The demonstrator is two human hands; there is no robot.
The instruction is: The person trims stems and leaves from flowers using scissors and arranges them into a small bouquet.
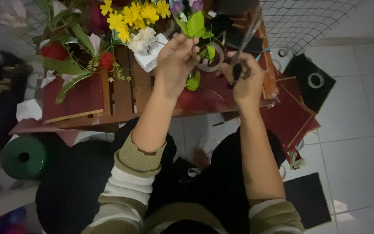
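View from the head camera, looking down over both forearms. The left hand point(176, 58) is raised above the wooden slatted table point(122, 93), wrist bent back and fingers curled closed around the thin stem of a flower sprig point(194, 24) with broad green leaves and purple blooms at its top; the sprig stands roughly upright between thumb and fingertips. The right hand point(245, 80) is held just beside it at about the same height, fingers folded shut through the dark handles of a pair of scissors point(245, 37), whose blades angle up and away toward the far right edge of the table. A roll of clear tape point(211, 58) shows between the two hands; whether either hand touches it cannot be told. Both forearms are bare, the striped olive-and-white sleeves point(128, 182) pushed back toward the elbows. To the left on the table lie yellow flowers point(130, 17), a white flower cluster point(143, 40) and red roses point(55, 51) on dark red wrapping paper point(81, 97). A green roll point(24, 157) stands on the floor at lower left.
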